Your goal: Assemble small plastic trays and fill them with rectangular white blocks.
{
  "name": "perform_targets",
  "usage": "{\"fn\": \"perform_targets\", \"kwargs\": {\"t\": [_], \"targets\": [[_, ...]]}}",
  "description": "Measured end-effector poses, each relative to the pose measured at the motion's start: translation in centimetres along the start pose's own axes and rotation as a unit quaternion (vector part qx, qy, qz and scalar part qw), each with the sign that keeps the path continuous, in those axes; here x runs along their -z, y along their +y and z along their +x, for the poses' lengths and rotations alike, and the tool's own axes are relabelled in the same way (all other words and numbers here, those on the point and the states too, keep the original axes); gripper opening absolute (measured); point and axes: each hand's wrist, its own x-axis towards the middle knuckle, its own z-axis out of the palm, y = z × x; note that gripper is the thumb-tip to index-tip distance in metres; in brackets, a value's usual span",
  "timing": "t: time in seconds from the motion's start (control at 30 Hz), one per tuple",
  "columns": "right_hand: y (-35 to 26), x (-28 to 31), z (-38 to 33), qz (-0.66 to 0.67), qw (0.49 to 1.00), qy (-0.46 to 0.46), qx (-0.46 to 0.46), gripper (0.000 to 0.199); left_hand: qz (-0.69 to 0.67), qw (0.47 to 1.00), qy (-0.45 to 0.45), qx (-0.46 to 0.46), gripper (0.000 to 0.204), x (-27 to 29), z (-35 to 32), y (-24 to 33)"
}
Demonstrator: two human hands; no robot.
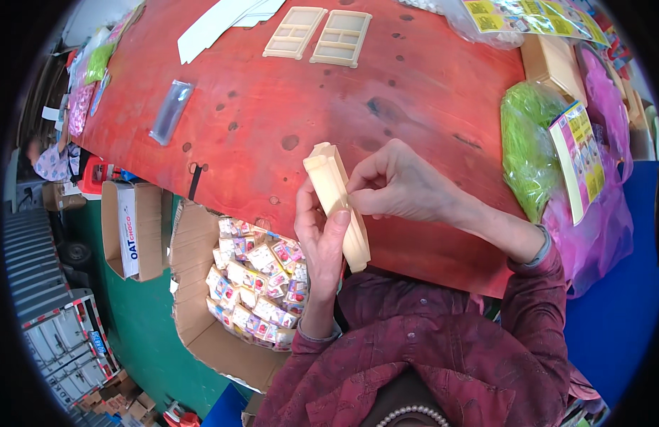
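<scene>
Both of my hands are on one cream plastic frame (338, 203), held edge-up just above the near edge of the red tabletop (272, 107). My left hand (319, 242) wraps it from below, thumb pressed on its face; my right hand (401, 186) pinches its upper side with curled fingertips. Two more cream frames (319, 35) lie flat at the far side. Below my left hand, a cardboard box (194, 313) holds small colourful packets (258, 285).
</scene>
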Motion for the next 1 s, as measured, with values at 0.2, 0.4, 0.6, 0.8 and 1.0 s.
{"fn": "perform_targets", "kwargs": {"t": [0.2,0.4,0.6,0.8,1.0], "targets": [[0.6,-0.3,0.3,0.032,0.999,0.005,0.006,0.014,-0.055,0.996,0.0,0.073,0.049,0.1,-0.2,0.4],[-0.4,0.9,0.3,0.084,0.995,0.052,-0.024,0.013,-0.136,0.981,0.022,0.139,0.053,0.2,0.0,0.0],[-0.2,10.0,5.2,-0.142,0.931,0.336,0.024,0.022,-0.197,0.961,0.0,0.192,0.058,1.4,0.5,-0.3],[5.1,17.8,13.0,-0.299,0.819,0.49,-0.005,0.024,-0.189,0.958,-0.012,0.216,0.065,0.7,0.8,-1.0],[4.7,14.4,12.1,-0.476,0.749,0.456,0.075,0.019,-0.22,0.947,0.031,0.233,0.067,2.0,0.5,-1.2]]}}
